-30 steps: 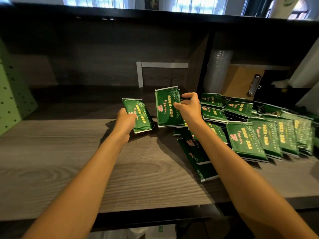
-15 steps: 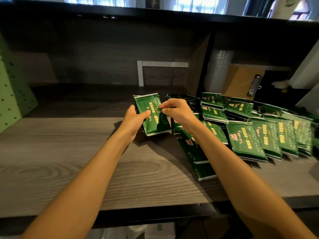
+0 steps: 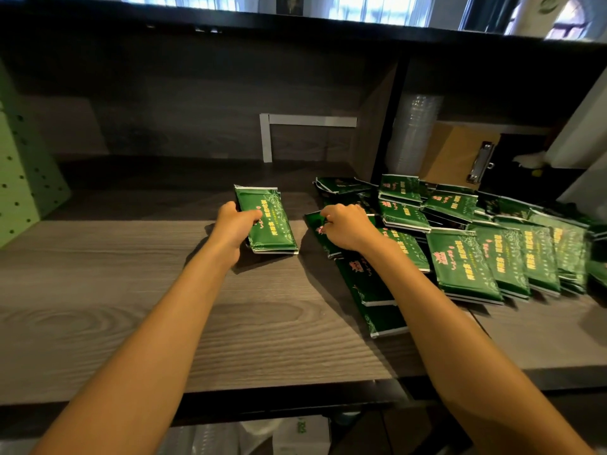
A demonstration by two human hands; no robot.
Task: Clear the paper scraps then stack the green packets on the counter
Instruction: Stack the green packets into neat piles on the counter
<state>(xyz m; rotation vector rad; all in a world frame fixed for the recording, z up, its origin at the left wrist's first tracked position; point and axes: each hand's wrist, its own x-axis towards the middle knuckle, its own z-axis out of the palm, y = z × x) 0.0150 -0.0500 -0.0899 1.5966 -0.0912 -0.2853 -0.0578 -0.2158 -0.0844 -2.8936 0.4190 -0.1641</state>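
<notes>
Right hand [image 3: 345,228] has let go of the packet it brought over, shifted right to the pile [image 3: 460,257] and curled its fingers on a loose packet [image 3: 314,223]; left hand [image 3: 235,229] alone grips the held packets [image 3: 267,221], lower toward the counter [image 3: 131,290].

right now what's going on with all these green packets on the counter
A person is gathering green packets on the wooden counter. Their left hand grips the held packets, which look like more than one pressed together, just above the counter. Their right hand has its fingers curled on a loose packet at the near edge of the pile. Most packets lie overlapping and unstacked on the right. No paper scraps show.
</notes>
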